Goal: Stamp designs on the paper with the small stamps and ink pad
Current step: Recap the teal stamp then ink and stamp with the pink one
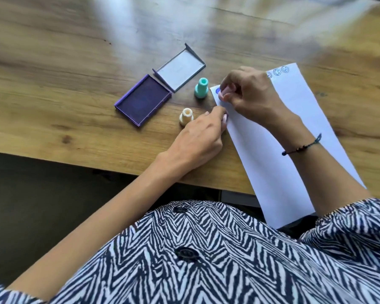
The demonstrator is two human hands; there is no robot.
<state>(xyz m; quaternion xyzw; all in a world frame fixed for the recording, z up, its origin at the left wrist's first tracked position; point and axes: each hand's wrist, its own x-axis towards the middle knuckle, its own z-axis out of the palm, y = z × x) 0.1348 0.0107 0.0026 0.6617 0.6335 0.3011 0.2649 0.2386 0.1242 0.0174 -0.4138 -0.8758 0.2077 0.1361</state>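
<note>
Head view: right hand (248,93) pinches pink stamp (226,91), tilted, its inked blue face just over the paper's (283,139) near-left corner. Left hand (198,137) is not gripping; fingertips (224,117) press the paper edge. Smiley prints (276,72) run along the far edge. Ink pad (143,99) lies open on the worktop (53,62), with teal stamp (201,88) and cream stamp (186,116) upright beside it. Step: placing a print. Next, probably level the stamp and press straight down while the paper is held.

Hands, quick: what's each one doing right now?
Left hand: open, fingertips pressing the paper edge.
Right hand: pinching a pink stamp.
</note>
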